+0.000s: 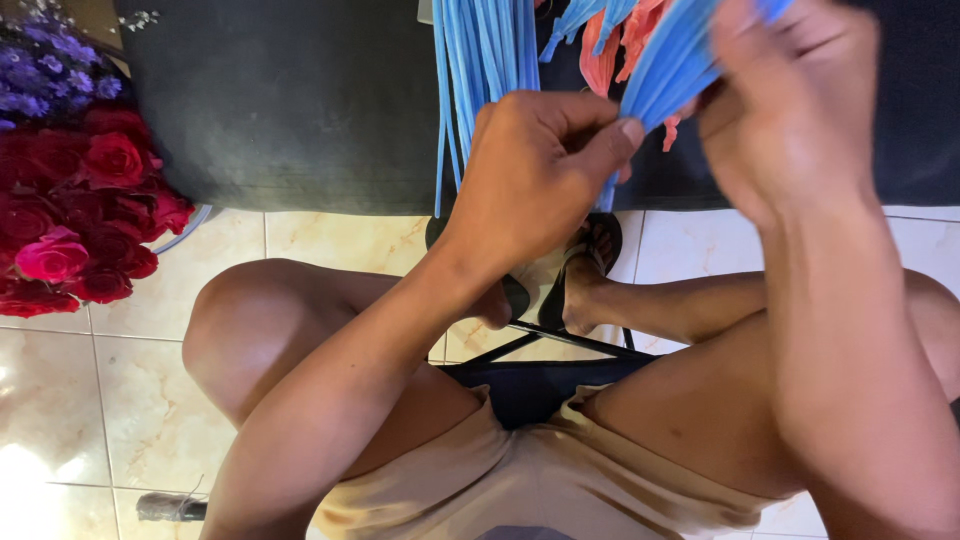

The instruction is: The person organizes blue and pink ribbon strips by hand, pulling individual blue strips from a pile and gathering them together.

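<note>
Sitting low with knees spread over the pale tiled floor (130, 400), the person works both hands up near the edge of a dark bench (290, 110). Closest in, the left hand (535, 170) is curled shut, thumb pressed against forefinger, pinching a bundle of blue strips (665, 75) at its lower end. That bundle runs on a slant, up and to the right from this pinch, into the right hand (790, 105), whose fingers are folded around its upper stretch; so the right hand sits higher and further along the strips, the left lower and nearer the body. Beyond, more loose blue strips (480, 60) hang over the bench edge, with some orange strips (625, 40) behind. Off to the left stands a bunch of red roses (80, 210) and purple flowers (50, 70).
</note>
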